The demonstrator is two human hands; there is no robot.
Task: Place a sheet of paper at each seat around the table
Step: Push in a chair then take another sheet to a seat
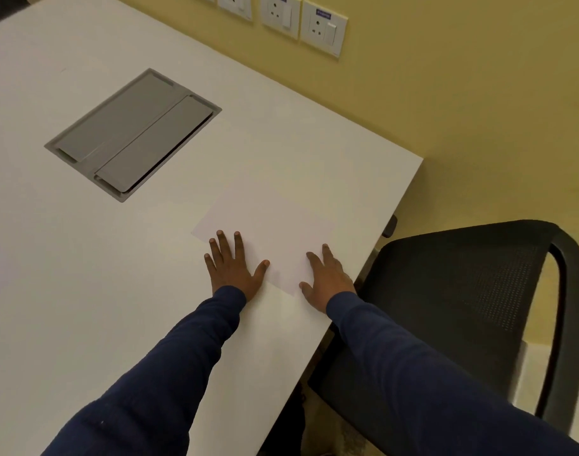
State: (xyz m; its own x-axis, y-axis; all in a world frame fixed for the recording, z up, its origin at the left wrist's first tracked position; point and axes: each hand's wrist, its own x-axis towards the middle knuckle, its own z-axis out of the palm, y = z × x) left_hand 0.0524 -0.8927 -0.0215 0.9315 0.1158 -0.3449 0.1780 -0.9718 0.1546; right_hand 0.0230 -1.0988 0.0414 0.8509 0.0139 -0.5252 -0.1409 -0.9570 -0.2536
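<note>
Surface: a white table (84, 258), matte, its right edge running from the near middle to a far corner close to the wall. A grey recessed cable hatch (133, 133) with two flaps sits flush in the top, left of centre and well apart from the hands.

Task item: one sheet of paper (275, 225) lies flat on the table near its right edge, directly in front of the chair. The sheet is white on white and faint, turned at an angle to the table edge.

Left hand (232, 268): palm down, fingers spread and straight, pressing the near-left part of the sheet. The heel of the hand rests on bare tabletop.

Right hand (327, 281): palm down, fingers straight and slightly apart, resting on the near-right corner of the sheet, just beside the table edge. Neither hand curls round or pinches anything. Both arms wear dark blue sleeves (169, 357).

Seat: a black mesh-backed office chair (462, 307) stands at the right side, its back toward the camera, close against the table edge.

Room: a yellow wall (479, 110) runs behind table and chair. A row of white socket plates (324, 28) is mounted on it at the far top, several bearing small purple labels — the text is too small to read.
</note>
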